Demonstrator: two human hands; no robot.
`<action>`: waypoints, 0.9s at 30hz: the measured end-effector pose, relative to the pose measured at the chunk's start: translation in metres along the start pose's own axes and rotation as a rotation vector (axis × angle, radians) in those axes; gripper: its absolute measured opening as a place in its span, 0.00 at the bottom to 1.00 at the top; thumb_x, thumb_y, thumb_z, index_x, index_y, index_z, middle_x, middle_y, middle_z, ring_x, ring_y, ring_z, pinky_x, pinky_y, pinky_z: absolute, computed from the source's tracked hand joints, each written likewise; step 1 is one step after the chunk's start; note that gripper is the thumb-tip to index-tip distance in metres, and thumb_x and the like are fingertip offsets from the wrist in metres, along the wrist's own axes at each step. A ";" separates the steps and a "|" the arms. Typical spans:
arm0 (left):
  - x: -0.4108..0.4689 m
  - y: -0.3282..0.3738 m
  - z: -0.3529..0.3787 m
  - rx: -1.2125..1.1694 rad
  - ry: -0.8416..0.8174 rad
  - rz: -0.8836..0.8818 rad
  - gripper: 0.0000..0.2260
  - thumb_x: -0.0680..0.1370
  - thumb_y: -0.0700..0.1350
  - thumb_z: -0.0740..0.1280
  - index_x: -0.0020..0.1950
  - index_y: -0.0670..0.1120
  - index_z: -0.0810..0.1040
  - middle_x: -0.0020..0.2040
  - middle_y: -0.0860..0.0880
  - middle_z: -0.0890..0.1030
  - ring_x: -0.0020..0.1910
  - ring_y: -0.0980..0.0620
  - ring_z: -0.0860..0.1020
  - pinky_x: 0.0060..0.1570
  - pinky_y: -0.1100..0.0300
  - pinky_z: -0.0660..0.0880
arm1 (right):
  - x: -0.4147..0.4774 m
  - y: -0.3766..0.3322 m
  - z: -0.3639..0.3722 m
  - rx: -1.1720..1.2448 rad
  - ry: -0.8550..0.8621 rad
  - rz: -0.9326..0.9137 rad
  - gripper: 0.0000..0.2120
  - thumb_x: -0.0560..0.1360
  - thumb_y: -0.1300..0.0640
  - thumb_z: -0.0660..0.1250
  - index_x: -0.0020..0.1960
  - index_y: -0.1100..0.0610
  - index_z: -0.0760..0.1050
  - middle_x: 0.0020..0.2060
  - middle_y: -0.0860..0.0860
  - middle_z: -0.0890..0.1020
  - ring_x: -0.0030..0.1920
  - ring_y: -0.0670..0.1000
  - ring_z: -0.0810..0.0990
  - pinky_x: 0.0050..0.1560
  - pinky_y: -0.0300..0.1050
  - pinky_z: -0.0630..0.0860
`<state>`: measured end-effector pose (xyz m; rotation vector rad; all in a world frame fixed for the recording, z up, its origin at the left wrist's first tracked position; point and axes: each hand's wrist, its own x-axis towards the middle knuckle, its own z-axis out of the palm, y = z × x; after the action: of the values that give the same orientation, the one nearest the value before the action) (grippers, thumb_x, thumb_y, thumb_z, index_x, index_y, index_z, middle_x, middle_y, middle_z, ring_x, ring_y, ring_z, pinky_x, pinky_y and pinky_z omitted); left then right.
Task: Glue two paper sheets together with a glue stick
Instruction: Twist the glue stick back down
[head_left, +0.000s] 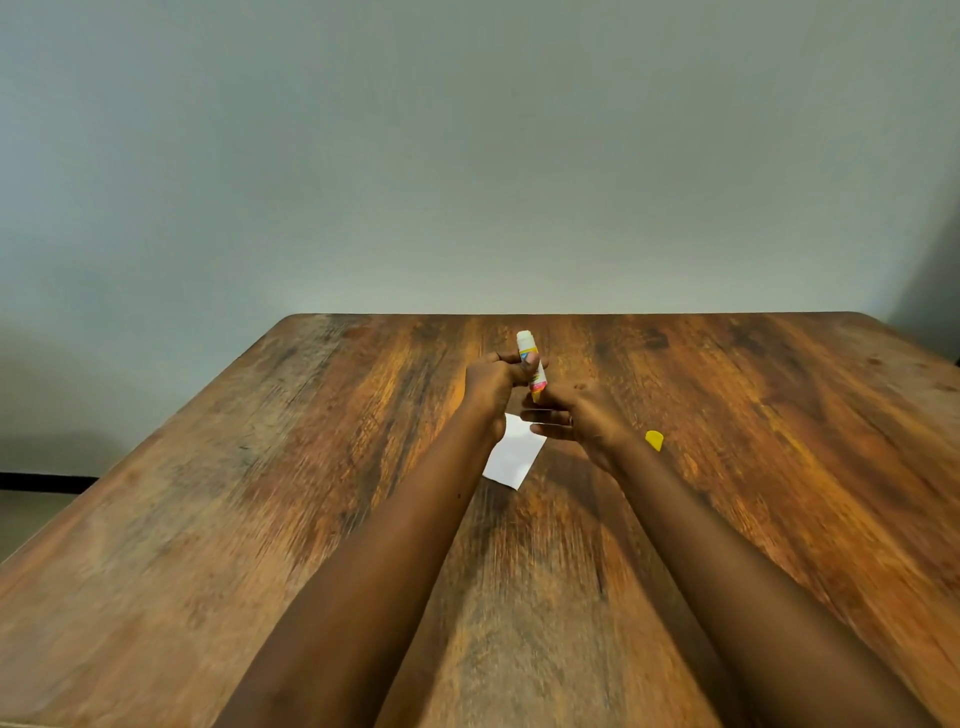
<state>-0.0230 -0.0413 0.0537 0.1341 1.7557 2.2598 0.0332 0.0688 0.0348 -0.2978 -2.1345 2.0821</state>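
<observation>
Together, both hands' fingers grasp the uncapped glue stick (532, 367) above the paper (511, 452).

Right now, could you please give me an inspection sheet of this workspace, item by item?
Surface: wooden table, worn grain, against a plain wall.
Job's things: glue stick, uncapped, held above the table, white tip pointing up; yellow cap lying on the table beside the right forearm; white paper flat on the table under the hands, whether it is one sheet or two cannot be told.
Clutter: nothing seen.
Hands: left hand gripping the glue stick's body; right hand with fingers at the stick's lower end, as if twisting it.
Cables: nothing seen.
Surroundings: floor and dark baseboard at left.
</observation>
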 end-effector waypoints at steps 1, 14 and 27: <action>0.000 -0.001 0.000 -0.012 0.002 0.001 0.15 0.75 0.38 0.69 0.59 0.34 0.75 0.53 0.40 0.82 0.40 0.52 0.81 0.33 0.64 0.78 | 0.001 0.000 0.000 -0.017 0.022 -0.014 0.12 0.73 0.59 0.67 0.50 0.68 0.80 0.43 0.60 0.84 0.38 0.50 0.85 0.34 0.37 0.80; -0.004 -0.002 0.003 -0.039 -0.003 -0.001 0.12 0.75 0.37 0.68 0.57 0.34 0.75 0.49 0.41 0.81 0.38 0.52 0.80 0.28 0.67 0.78 | 0.005 0.008 -0.006 -0.067 -0.051 -0.059 0.09 0.72 0.58 0.70 0.49 0.62 0.80 0.41 0.54 0.83 0.44 0.50 0.82 0.43 0.42 0.78; -0.009 -0.009 0.011 -0.010 -0.008 0.000 0.02 0.75 0.35 0.68 0.45 0.40 0.76 0.56 0.35 0.81 0.36 0.54 0.80 0.28 0.66 0.78 | 0.003 0.009 0.001 -0.124 0.159 -0.051 0.09 0.65 0.62 0.76 0.37 0.61 0.76 0.33 0.54 0.79 0.37 0.51 0.79 0.40 0.45 0.77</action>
<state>-0.0106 -0.0314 0.0487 0.1409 1.7405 2.2646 0.0308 0.0685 0.0252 -0.4046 -2.1557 1.8369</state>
